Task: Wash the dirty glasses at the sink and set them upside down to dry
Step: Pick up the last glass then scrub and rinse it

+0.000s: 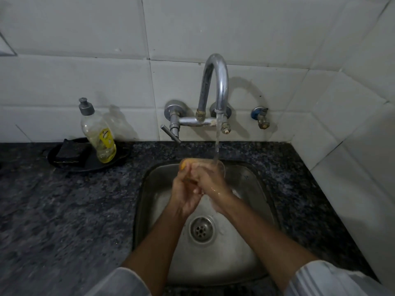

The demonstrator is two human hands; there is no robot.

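From the head camera, both hands meet over the square stainless steel sink, set into a dark speckled granite counter. The right hand wraps its fingers around a clear drinking glass, which is held tilted under the thin stream of water running from the curved chrome wall tap. The left hand presses against the same glass from the left, its fingers closed on what seems to be a small yellow scrubbing sponge; motion blur makes that hard to confirm. Both hands look wet. Below them sits the round metal drain strainer in the sink floor. On the counter to the left, near the white tiled wall, a black oval tray carries a clear dish-soap bottle with yellow liquid and a dark folded scouring pad just beside it.
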